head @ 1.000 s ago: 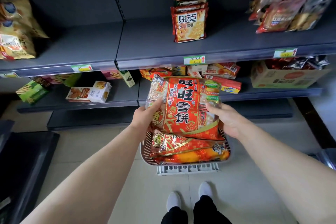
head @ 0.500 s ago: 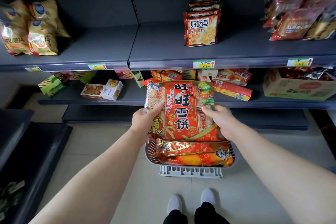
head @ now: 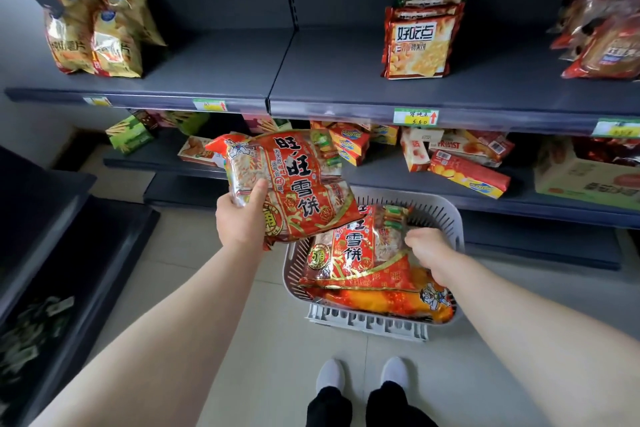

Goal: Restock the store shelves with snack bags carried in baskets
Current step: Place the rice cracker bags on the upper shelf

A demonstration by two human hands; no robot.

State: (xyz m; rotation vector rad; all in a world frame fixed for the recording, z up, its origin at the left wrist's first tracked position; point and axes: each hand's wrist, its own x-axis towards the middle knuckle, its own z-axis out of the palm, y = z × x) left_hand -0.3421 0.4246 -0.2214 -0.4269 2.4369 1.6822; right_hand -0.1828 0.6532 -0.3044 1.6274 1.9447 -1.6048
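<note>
My left hand [head: 242, 220] grips a red rice-cracker bag [head: 294, 184] by its lower left corner and holds it tilted in the air, left of the basket. A grey plastic basket [head: 446, 215] stands on the floor before the shelves. In it lies a second red bag [head: 356, 246] on top of an orange-red bag [head: 381, 302]. My right hand [head: 427, 250] reaches into the basket and pinches the right edge of the second red bag. Above, the dark grey shelf [head: 311, 80] has a bare stretch in its middle.
Yellow chip bags [head: 97, 31] stand at the shelf's left, a stack of cracker packs [head: 420, 42] right of centre, red bags [head: 602, 31] far right. The lower shelf [head: 381, 180] holds boxes and a carton [head: 585, 180]. A dark display unit [head: 52, 253] stands at left. My feet [head: 363, 374] are behind the basket.
My right hand let go of the lifted bag and dropped into the basket onto a second red bag. My left hand alone carries the first bag, now moved left and tilted.
</note>
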